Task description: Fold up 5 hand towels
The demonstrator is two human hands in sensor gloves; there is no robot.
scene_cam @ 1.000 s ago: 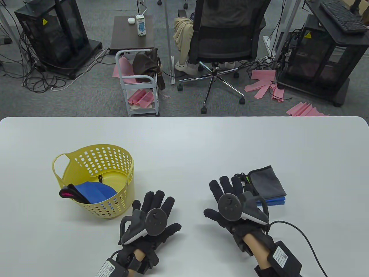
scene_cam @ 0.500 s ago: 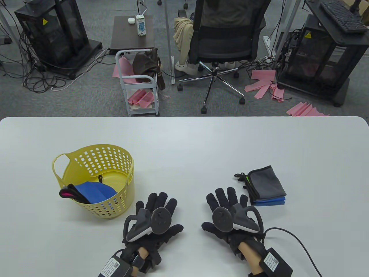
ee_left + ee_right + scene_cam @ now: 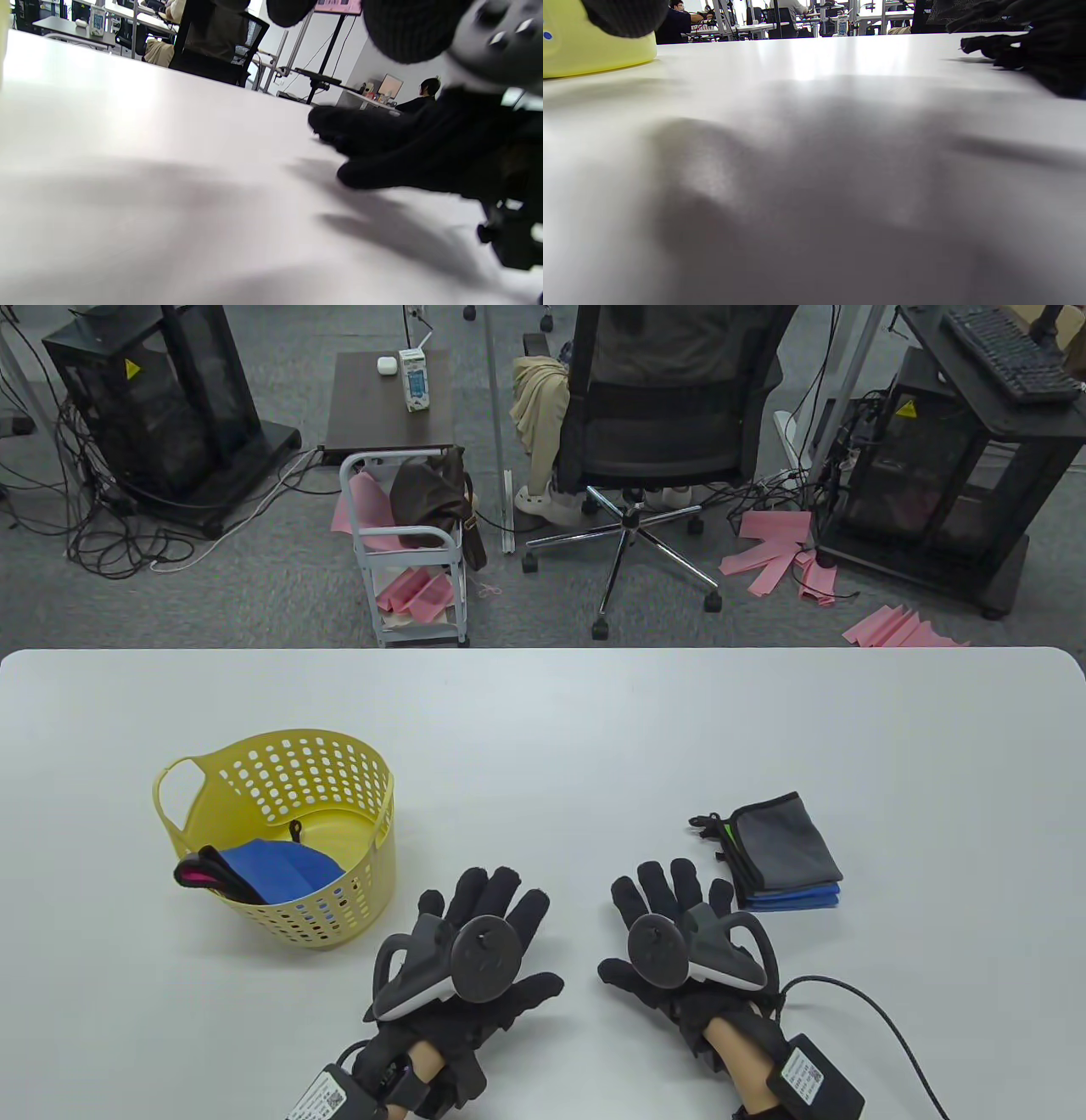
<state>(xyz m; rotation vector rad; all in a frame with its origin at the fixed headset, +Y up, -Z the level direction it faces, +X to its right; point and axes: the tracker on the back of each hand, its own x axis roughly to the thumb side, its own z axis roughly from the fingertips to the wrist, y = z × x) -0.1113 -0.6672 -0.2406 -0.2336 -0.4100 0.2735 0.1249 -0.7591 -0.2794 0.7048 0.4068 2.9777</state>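
Basket [image 3: 280, 848] stands on the table [image 3: 543, 712], left side, with towels [image 3: 276, 872] in it. Folded stack [image 3: 785, 857] lies on the right. Left hand [image 3: 467, 959] and right hand [image 3: 679, 942] sit between them, nearer the near edge, apart from both.

No word or number reads clearly. Yellow triangular warning signs [image 3: 131, 369] sit on the two black cabinets [image 3: 153, 407] on the floor. The white wrist-strap labels [image 3: 802, 1073] carry what may be QR codes, too small to read.
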